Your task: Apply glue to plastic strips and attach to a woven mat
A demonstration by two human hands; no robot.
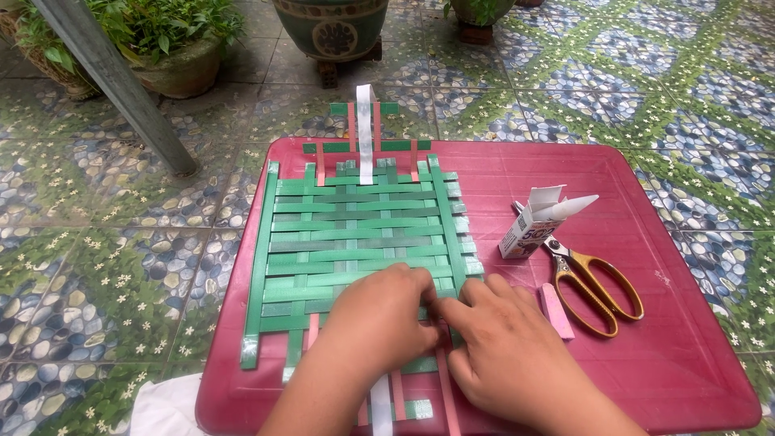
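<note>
A woven mat of green plastic strips [355, 234] lies flat on a low red table [646, 355], with pink strips and one white strip [366, 133] running through it lengthwise. My left hand [379, 319] rests on the mat's near edge, fingers curled and pinching at the weave. My right hand [508, 351] presses beside it, fingertips meeting the left hand's at a strip on the mat's lower right corner. The strip between the fingers is mostly hidden.
Scissors with yellow handles [593, 287] lie right of the mat, next to a small open glue box with a white nozzle [537, 222] and a pink strip piece [555, 311]. Potted plants [173, 48] and a grey post [113, 81] stand on the tiled floor beyond.
</note>
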